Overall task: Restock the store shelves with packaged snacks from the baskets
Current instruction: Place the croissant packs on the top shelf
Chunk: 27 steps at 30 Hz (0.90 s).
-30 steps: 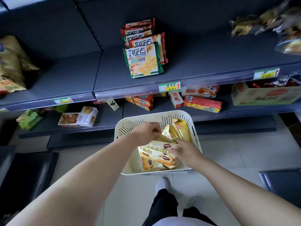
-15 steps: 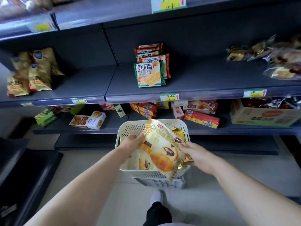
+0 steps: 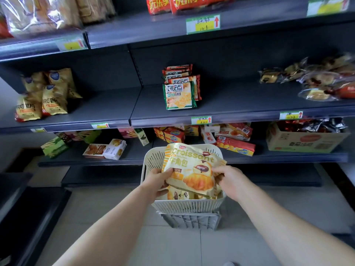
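From the head view, both hands meet in the lower centre of the frame over a white slotted basket (image 3: 184, 205), which sits on a second, greyer basket (image 3: 191, 219) on the tiled floor (image 3: 172, 246). The left hand (image 3: 157, 182) is closed on the left edge of a yellow croissant bag (image 3: 189, 169), fingers curled under it and thumb on top; the right hand (image 3: 229, 179) grips the bag's right edge the same way. The bag is tilted up above the basket's rim, printed face toward the camera. Beneath it, more yellow packets (image 3: 179, 194) lie inside the basket. Behind, dark grey shelves fill the frame. On the middle shelf (image 3: 240, 104), in the centre of the frame, stands a row of green and red cracker packs (image 3: 180, 95); yellow chip bags (image 3: 42, 100) stand at the left and clear-wrapped pastries (image 3: 322, 81) lie at the right. A price tag (image 3: 201, 120) sits on that shelf's front edge. On the lower shelf (image 3: 134, 158), red and orange biscuit boxes (image 3: 235, 147) lie just behind the basket, a cardboard carton (image 3: 307, 141) stands at the right, and small green and white boxes (image 3: 104, 150) lie at the left. Red bags (image 3: 184, 4) line the top shelf at the upper edge of the frame.
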Motion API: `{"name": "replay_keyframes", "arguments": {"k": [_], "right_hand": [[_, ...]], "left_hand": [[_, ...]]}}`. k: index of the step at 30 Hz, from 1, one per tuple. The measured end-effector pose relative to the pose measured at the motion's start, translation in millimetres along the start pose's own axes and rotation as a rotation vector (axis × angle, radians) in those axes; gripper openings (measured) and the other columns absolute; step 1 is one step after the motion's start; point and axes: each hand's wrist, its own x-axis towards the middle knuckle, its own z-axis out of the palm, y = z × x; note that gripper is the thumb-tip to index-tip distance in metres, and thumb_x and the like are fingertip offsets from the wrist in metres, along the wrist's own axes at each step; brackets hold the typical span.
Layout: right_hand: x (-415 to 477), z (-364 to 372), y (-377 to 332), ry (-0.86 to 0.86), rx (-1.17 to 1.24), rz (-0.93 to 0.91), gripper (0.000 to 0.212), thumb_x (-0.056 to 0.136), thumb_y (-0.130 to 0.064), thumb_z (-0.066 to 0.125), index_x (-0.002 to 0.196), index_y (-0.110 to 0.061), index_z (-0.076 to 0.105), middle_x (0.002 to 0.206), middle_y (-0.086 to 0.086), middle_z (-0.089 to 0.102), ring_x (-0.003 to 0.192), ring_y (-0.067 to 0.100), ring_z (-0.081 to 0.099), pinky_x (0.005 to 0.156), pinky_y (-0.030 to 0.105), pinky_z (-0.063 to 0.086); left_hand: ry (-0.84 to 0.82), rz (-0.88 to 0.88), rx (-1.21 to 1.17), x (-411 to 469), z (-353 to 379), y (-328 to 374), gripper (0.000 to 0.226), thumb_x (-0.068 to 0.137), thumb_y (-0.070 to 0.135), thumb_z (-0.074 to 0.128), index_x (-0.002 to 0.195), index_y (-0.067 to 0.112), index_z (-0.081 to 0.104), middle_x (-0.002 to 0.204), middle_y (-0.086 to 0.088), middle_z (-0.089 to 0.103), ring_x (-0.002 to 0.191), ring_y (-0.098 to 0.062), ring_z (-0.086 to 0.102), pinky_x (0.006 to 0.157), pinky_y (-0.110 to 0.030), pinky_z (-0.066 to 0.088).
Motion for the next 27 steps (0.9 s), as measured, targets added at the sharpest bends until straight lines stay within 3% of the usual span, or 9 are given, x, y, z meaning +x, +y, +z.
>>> {"name": "replay_keyframes", "arguments": {"k": [2,5,8,11,14,19,22,24,27], "right_hand": [[-7,7,8,0.012,-0.054,-0.026,0.039,0.089,0.007,0.057,0.126,-0.005,0.056,0.115,0.015,0.069,0.106,0.033,0.065,0.091,0.047,0.052],[-18,20,20,0.143,-0.207,-0.1,0.052,0.091,-0.008,0.065,0.135,-0.022,0.039,0.125,0.007,0.061,0.107,0.029,0.063,0.094,0.052,0.05],[-37,35,34,0.301,-0.624,-0.266,0.061,0.098,-0.032,0.054,0.147,-0.036,0.019,0.132,0.0,0.054,0.105,0.026,0.06,0.09,0.046,0.052],[-54,39,45,0.355,-0.961,-0.445,0.058,0.101,-0.036,0.041,0.148,-0.046,0.01,0.134,0.004,0.051,0.099,0.026,0.061,0.079,0.043,0.055],[-69,35,42,0.348,-0.986,-0.526,0.066,0.101,-0.032,0.043,0.147,-0.055,0.001,0.136,0.005,0.047,0.095,0.021,0.06,0.075,0.04,0.055],[-102,28,10,0.42,-0.986,-0.631,0.071,0.1,-0.031,0.046,0.148,-0.054,0.0,0.14,0.007,0.042,0.097,0.019,0.061,0.075,0.039,0.058],[-120,23,-18,0.516,-1.003,-0.702,0.072,0.1,-0.031,0.046,0.151,-0.05,-0.001,0.139,0.01,0.041,0.111,0.024,0.055,0.087,0.038,0.052],[-132,17,-39,0.555,-0.974,-0.746,0.071,0.1,-0.03,0.046,0.151,-0.049,0.0,0.137,0.009,0.043,0.11,0.024,0.054,0.087,0.037,0.051],[-151,5,-74,0.578,-0.915,-0.837,0.069,0.1,-0.025,0.046,0.151,-0.048,0.004,0.137,0.006,0.046,0.101,0.019,0.053,0.078,0.036,0.05]], "left_hand": [[-0.007,0.026,0.007,-5,-4,0,0.033,0.094,0.034,0.065,0.12,0.017,0.054,0.096,-0.002,0.067,0.083,-0.016,0.062,0.085,-0.038,0.055],[-0.04,0.071,0.008,-11,-12,0,0.031,0.097,0.031,0.062,0.126,0.027,0.051,0.099,0.0,0.067,0.086,-0.016,0.061,0.096,-0.044,0.051],[-0.069,0.105,0.057,-18,-17,-2,0.037,0.097,0.031,0.061,0.132,0.034,0.047,0.102,-0.001,0.066,0.089,-0.018,0.059,0.095,-0.046,0.05],[-0.1,0.153,0.102,-24,-17,-2,0.039,0.097,0.032,0.059,0.134,0.035,0.046,0.108,-0.002,0.066,0.093,-0.021,0.059,0.091,-0.044,0.05],[-0.16,0.204,0.094,-33,-13,5,0.034,0.099,0.03,0.057,0.131,0.036,0.05,0.106,-0.001,0.068,0.09,-0.02,0.059,0.085,-0.039,0.05],[-0.221,0.304,0.064,-58,3,34,0.036,0.099,0.028,0.058,0.132,0.036,0.046,0.113,-0.004,0.068,0.105,-0.025,0.065,0.094,-0.045,0.052],[-0.236,0.417,0.042,-77,23,64,0.034,0.099,0.024,0.058,0.13,0.032,0.047,0.114,-0.003,0.065,0.096,-0.02,0.064,0.075,-0.037,0.055],[-0.252,0.487,0.036,-91,38,84,0.034,0.099,0.022,0.058,0.129,0.033,0.047,0.11,-0.001,0.065,0.091,-0.018,0.064,0.07,-0.033,0.053],[-0.293,0.582,0.03,-110,64,116,0.032,0.099,0.019,0.059,0.127,0.029,0.048,0.109,-0.002,0.066,0.087,-0.025,0.068,0.075,-0.046,0.059]]}}
